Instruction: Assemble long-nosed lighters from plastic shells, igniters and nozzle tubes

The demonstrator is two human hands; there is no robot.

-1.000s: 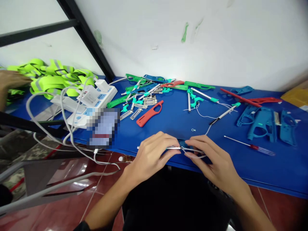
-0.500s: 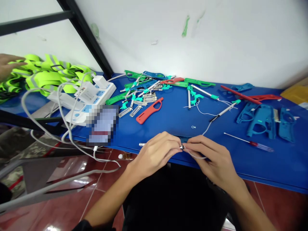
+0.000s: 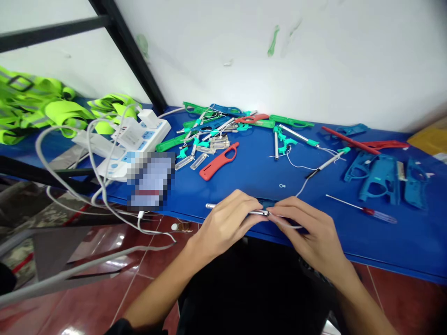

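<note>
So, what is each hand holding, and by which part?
The left hand holds a metal tube near one end; the right hand apparently pinches pale wire there.

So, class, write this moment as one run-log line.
left hand: holding metal tube | right hand: fingers at tube's end | screwdriver: lying on blue table

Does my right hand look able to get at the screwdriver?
Likely yes: the screwdriver lies uncovered, close by your right hand, with nothing visible between them, though that hand seems to be pinching a wire and might need freeing first.
</note>
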